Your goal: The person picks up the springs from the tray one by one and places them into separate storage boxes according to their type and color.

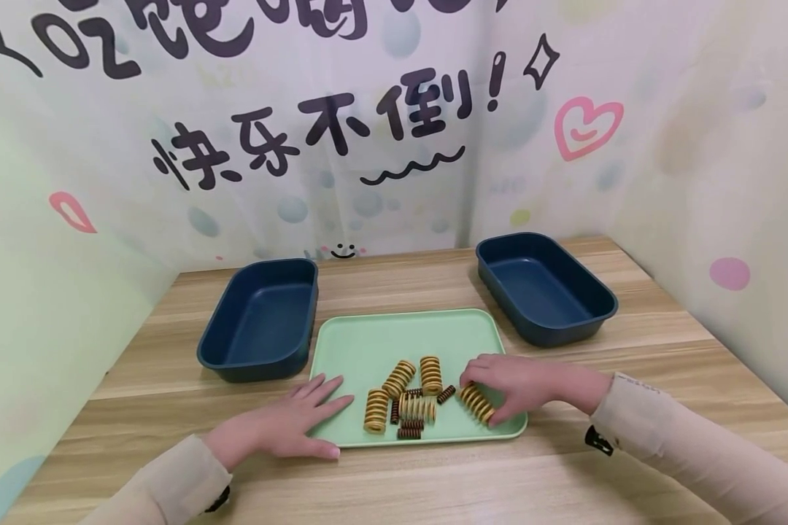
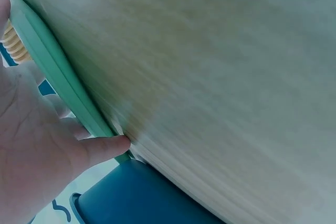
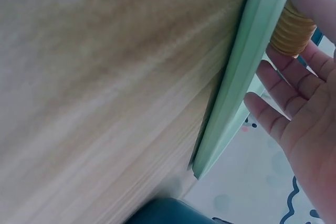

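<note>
My right hand (image 1: 517,382) grips a yellow coil spring (image 1: 476,402) between thumb and fingers at the right side of the light green tray (image 1: 348,335). The same spring (image 3: 293,31) shows between the fingers in the right wrist view. My left hand (image 1: 287,423) rests with spread, straight fingers at the tray's left edge and holds nothing. Between the hands lie several yellow springs, among them an upright-looking one (image 1: 430,375) and one at the left (image 1: 376,411). Small dark brown springs (image 1: 410,433) lie among them.
A dark blue bin (image 1: 211,351) stands on the wooden table (image 1: 381,481) left of the tray. Another blue bin (image 1: 551,334) stands beyond the tray's right side. Printed curtains (image 1: 368,219) hang behind and along both sides.
</note>
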`<state>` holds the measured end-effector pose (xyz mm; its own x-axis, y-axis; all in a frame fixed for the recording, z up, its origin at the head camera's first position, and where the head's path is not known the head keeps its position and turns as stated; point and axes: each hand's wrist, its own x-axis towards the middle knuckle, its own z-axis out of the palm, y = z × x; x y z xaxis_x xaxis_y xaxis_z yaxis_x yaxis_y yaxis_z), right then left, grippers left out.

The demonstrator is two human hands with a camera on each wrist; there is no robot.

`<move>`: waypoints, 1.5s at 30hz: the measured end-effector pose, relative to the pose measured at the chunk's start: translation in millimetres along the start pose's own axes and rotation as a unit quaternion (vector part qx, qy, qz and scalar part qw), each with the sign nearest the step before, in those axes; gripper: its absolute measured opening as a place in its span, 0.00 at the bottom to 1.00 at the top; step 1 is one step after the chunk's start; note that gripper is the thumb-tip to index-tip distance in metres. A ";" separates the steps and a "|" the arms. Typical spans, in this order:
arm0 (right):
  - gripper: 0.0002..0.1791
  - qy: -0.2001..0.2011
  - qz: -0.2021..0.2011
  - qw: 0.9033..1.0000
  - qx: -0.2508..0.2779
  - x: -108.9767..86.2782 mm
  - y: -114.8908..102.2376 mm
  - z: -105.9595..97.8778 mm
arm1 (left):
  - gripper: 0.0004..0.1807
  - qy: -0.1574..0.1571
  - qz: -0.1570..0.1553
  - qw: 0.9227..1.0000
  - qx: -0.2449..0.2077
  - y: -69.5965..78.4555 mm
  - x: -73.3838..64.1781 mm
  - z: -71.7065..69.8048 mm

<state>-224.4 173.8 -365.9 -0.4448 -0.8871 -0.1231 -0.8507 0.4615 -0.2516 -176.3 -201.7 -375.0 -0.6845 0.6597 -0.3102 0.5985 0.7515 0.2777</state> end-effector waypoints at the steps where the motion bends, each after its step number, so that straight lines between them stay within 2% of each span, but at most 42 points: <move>1: 0.29 -0.001 0.003 1.000 -0.003 -0.2 0.2 -0.4 | 0.44 0.001 0.000 1.000 0.001 -0.5 0.2 0.2; 9: 0.28 0.014 0.003 1.000 -0.026 -2.3 3.3 -7.1 | 0.41 -0.004 0.000 1.000 -0.019 2.6 1.0 -5.2; 14: 0.27 0.020 0.003 0.999 -0.040 -3.8 5.1 -14.6 | 0.40 -0.010 0.006 0.999 -0.030 2.2 1.8 -3.9; 21: 0.27 0.019 0.039 0.998 -0.045 -4.0 6.8 -36.3 | 0.39 -0.006 0.003 0.999 -0.035 3.2 -0.1 -3.1; 28: 0.28 0.041 0.059 0.995 -0.065 -5.0 13.6 -59.4 | 0.40 -0.007 0.007 0.999 -0.034 3.3 0.5 -4.6; 36: 0.29 0.058 0.082 0.992 -0.071 -6.0 15.4 -76.2 | 0.40 -0.006 0.011 0.999 -0.029 2.6 1.4 -5.1; 45: 0.29 0.058 0.100 0.991 -0.072 -7.2 17.8 -90.4 | 0.40 -0.007 0.012 0.999 -0.029 2.3 1.5 -4.7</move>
<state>-261.7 189.1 -282.7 -0.6300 -0.7754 -0.0431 -0.7703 0.6310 -0.0925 -177.9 -199.0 -370.6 -0.6649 0.6773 -0.3149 0.5888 0.7347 0.3369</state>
